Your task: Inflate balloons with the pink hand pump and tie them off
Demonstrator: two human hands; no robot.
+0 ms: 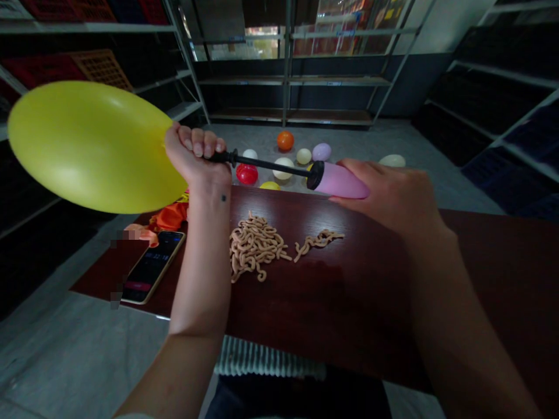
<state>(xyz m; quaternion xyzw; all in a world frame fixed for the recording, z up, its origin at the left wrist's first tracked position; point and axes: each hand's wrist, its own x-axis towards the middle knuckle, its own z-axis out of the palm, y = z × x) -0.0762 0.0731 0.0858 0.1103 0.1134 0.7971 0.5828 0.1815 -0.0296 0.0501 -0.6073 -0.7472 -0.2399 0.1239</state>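
Observation:
A large inflated yellow balloon point(96, 145) stretches out to the left of my left hand point(198, 151). That hand is closed around the balloon's neck and the black end of a hand balloon pump, so the join is hidden. The pump's black rod point(273, 165) is drawn out between my hands, slanting slightly down to the right. My right hand point(388, 195) wraps round the pink barrel of the balloon pump point(338, 180). Both hands are raised above a dark brown table point(349, 308).
On the table lie a heap of beige squiggly strands point(257, 244), a smaller bunch point(317, 241), a phone point(152, 267) and uninflated orange balloons point(172, 216). Several inflated balloons, one orange point(285, 141) and one red point(247, 173), rest on the floor beyond. Metal shelves point(286, 81) stand behind.

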